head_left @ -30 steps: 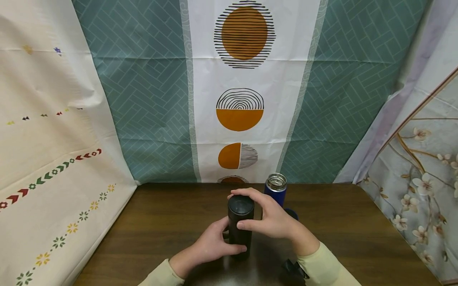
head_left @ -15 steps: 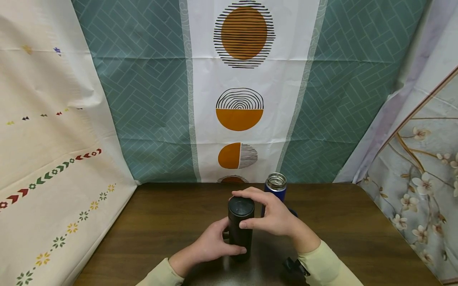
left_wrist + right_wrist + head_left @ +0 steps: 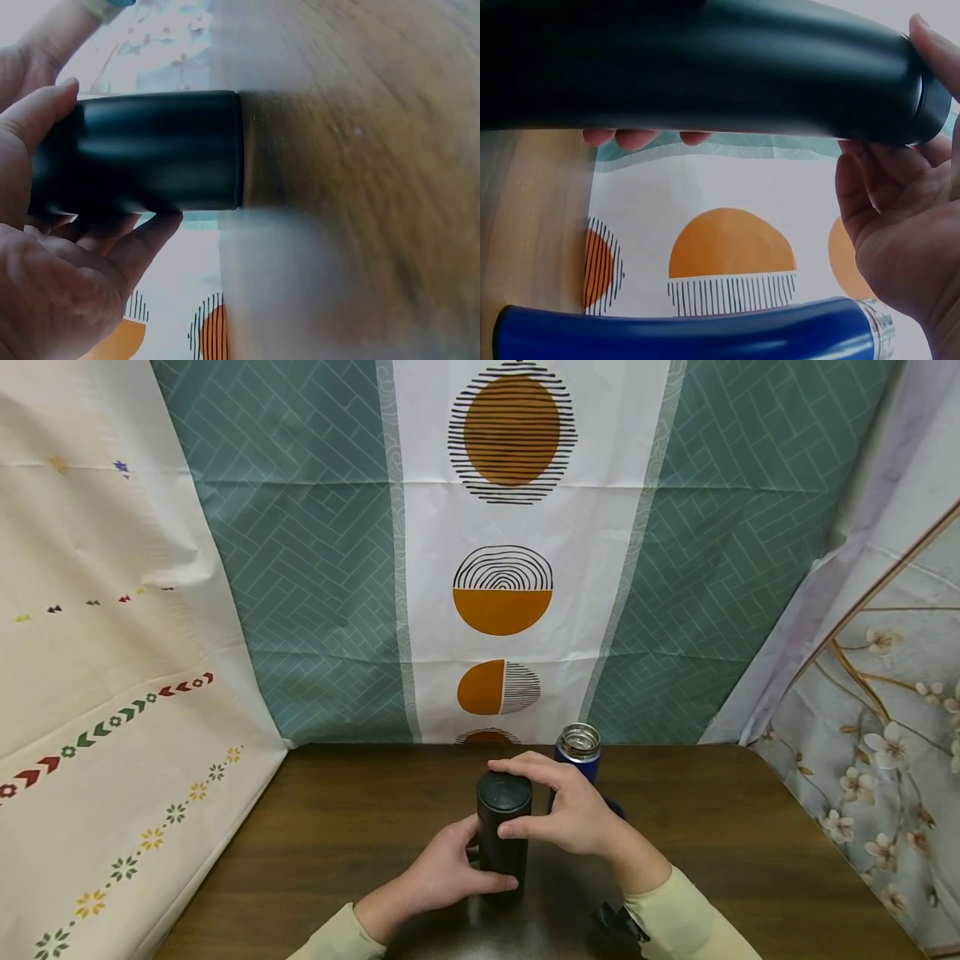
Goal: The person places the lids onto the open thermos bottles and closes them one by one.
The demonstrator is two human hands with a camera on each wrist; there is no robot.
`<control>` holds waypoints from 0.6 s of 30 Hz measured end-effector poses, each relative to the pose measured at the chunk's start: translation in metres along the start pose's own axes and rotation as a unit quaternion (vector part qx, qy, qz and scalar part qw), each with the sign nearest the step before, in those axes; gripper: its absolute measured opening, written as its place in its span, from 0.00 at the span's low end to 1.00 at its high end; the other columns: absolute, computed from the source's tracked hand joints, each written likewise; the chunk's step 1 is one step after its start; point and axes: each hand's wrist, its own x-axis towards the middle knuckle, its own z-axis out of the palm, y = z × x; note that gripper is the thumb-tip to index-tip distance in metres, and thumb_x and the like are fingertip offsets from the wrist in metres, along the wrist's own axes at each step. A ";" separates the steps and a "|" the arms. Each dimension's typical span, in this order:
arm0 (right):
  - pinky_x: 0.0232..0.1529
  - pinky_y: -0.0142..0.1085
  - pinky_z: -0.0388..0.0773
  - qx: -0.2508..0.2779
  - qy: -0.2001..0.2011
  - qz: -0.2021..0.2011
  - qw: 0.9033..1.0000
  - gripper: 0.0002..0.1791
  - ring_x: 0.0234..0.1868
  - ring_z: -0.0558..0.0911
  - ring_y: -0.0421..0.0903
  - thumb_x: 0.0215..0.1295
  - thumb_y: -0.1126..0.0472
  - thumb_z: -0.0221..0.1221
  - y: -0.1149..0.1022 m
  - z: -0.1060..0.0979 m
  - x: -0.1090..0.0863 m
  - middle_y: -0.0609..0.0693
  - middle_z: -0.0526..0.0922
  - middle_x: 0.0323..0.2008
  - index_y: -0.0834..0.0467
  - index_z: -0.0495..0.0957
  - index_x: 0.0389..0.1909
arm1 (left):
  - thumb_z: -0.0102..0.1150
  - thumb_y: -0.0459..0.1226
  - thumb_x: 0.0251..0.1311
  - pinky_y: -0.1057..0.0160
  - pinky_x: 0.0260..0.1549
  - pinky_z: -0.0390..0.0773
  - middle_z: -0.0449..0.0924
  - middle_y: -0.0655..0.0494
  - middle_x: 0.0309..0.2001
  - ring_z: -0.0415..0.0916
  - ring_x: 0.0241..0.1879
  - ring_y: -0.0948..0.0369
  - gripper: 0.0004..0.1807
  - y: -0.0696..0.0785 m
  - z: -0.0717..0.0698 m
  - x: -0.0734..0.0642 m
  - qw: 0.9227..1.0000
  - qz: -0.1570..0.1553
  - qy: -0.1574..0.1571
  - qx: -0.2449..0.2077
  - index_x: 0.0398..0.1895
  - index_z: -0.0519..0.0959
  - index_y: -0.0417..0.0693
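A black insulated bottle (image 3: 504, 852) stands upright on the table, its flat round lid (image 3: 506, 790) on top. Low on its body, my left hand (image 3: 438, 872) grips it from the left, thumb across the near side. My right hand (image 3: 573, 814) holds the bottle's top, thumb in front and fingers curving round the back. The right wrist view shows thumb and fingers of the right hand (image 3: 907, 217) on either side of the lid end. Beyond the bottle's lower end in the left wrist view is the tabletop (image 3: 360, 187).
Behind my right hand stands a blue insulated bottle (image 3: 581, 767) with an uncovered metal mouth. A dark round piece (image 3: 615, 807) lies beside it, mostly hidden by the hand. A black strap-like item (image 3: 618, 923) is near my right sleeve. Patterned cloths border the wooden table (image 3: 360, 802).
My right hand has shifted slightly around the bottle's top, its fingertips a little further right than a second ago. My left hand and the bottle have stayed nearly still.
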 end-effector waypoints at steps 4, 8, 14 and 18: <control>0.65 0.50 0.80 -0.009 0.015 0.001 1.000 0.40 0.60 0.85 0.49 0.61 0.61 0.83 0.000 0.003 0.000 0.48 0.87 0.62 0.52 0.81 0.75 | 0.85 0.47 0.61 0.54 0.61 0.83 0.85 0.65 0.64 0.85 0.61 0.61 0.39 0.001 0.002 0.000 1.000 -0.002 0.013 0.009 0.75 0.77 0.65; 0.67 0.52 0.79 -0.032 0.034 0.014 0.999 0.40 0.62 0.85 0.48 0.61 0.59 0.84 0.000 0.006 0.000 0.45 0.87 0.62 0.49 0.82 0.75 | 0.86 0.47 0.60 0.53 0.61 0.84 0.85 0.65 0.64 0.85 0.60 0.61 0.40 0.001 0.003 0.000 0.999 -0.001 0.027 0.017 0.75 0.77 0.64; 0.68 0.53 0.80 -0.049 0.061 0.032 0.996 0.39 0.63 0.84 0.47 0.61 0.57 0.84 -0.001 0.013 0.001 0.43 0.87 0.61 0.47 0.82 0.74 | 0.86 0.47 0.60 0.52 0.59 0.84 0.86 0.65 0.62 0.86 0.58 0.61 0.39 0.001 0.005 0.001 0.999 -0.001 0.048 0.027 0.73 0.78 0.62; 0.67 0.51 0.80 -0.057 0.083 0.036 0.994 0.39 0.64 0.84 0.47 0.60 0.56 0.84 -0.002 0.017 0.001 0.42 0.87 0.61 0.47 0.83 0.73 | 0.86 0.47 0.61 0.51 0.60 0.84 0.86 0.65 0.63 0.86 0.59 0.61 0.39 0.002 0.005 0.001 0.998 -0.007 0.053 0.025 0.75 0.77 0.63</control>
